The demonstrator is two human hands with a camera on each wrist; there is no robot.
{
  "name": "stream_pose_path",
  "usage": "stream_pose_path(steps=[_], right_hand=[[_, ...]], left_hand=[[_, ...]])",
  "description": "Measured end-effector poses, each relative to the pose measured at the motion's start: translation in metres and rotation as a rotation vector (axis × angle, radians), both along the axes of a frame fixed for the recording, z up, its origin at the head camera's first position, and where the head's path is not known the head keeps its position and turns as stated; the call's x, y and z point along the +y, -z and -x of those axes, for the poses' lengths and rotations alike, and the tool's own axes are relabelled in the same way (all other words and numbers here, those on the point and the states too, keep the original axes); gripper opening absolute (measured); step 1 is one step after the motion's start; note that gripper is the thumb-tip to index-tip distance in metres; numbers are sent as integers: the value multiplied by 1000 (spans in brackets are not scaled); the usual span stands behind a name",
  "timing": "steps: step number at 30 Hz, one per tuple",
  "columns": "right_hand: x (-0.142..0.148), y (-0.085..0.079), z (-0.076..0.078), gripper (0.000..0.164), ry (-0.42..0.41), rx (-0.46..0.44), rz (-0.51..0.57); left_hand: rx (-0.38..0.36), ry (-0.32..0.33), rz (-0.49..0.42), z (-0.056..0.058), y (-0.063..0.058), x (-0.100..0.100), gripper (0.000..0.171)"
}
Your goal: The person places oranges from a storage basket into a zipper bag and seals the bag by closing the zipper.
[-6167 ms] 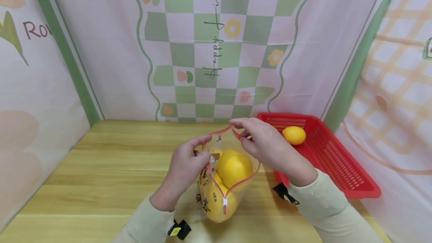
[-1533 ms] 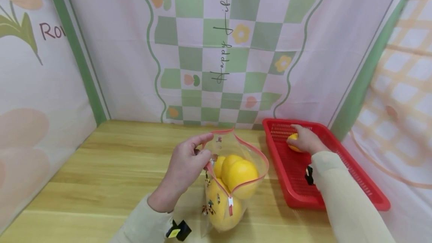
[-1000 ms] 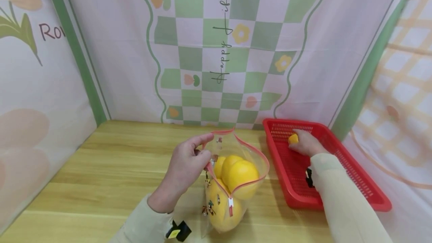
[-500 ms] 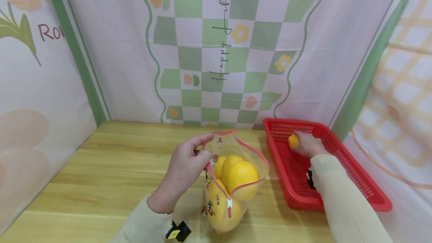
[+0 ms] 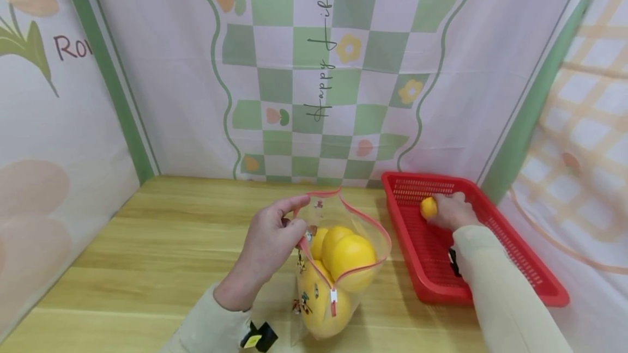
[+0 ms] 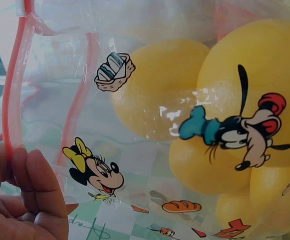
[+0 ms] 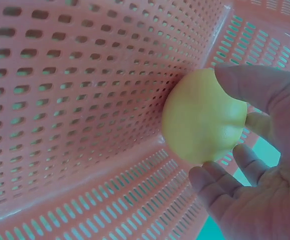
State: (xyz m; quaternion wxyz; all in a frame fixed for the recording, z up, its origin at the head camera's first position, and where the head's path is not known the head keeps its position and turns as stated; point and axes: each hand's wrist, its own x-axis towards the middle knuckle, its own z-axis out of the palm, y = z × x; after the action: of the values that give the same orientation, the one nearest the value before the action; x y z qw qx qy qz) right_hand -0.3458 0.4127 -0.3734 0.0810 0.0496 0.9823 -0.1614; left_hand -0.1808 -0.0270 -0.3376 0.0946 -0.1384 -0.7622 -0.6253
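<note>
My left hand pinches the red-trimmed edge of a clear zip bag and keeps its mouth apart. In the left wrist view, thumb and fingers meet on that red strip, beside cartoon prints. Several yellow lemons fill the bag, and the white zip slider hangs at the near end of the opening. Inside the red basket, my right hand grips one lemon near the far end. The right wrist view has the thumb on one side of this lemon and fingertips on the other.
The basket has perforated walls and stands on the right of the wooden table. Behind the table hangs a green-and-white checked cloth. A small black device is at the left cuff.
The right hand has left the bag's rim and gone right into the basket, to the lemon there. Lately its grip on the lemon has shifted slightly. The left hand keeps its hold on the bag.
</note>
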Motion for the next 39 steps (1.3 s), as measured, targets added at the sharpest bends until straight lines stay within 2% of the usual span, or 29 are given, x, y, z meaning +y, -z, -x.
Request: stream_pose_path(steps=[5, 12, 19, 24, 32, 35, 39], right_hand=[[0, 1, -1, 87, -66, 61, -94], [0, -2, 1, 86, -87, 60, -108], [2, -2, -3, 86, -60, 43, -117], [6, -1, -6, 86, -59, 72, -122], [8, 1, -7, 82, -65, 73, -45], [9, 3, -7, 86, -91, 61, -33], [11, 9, -7, 91, -96, 36, 48]], left_hand=[[-10, -5, 7, -1, 0, 0, 46], [-10, -10, 6, -1, 0, 0, 46], [-2, -12, 10, 0, 1, -1, 46], [6, -7, 3, 0, 2, -1, 46], [5, -7, -1, 0, 2, 0, 47], [-2, -7, -1, -1, 2, 0, 47], [-8, -1, -1, -2, 2, 0, 47]])
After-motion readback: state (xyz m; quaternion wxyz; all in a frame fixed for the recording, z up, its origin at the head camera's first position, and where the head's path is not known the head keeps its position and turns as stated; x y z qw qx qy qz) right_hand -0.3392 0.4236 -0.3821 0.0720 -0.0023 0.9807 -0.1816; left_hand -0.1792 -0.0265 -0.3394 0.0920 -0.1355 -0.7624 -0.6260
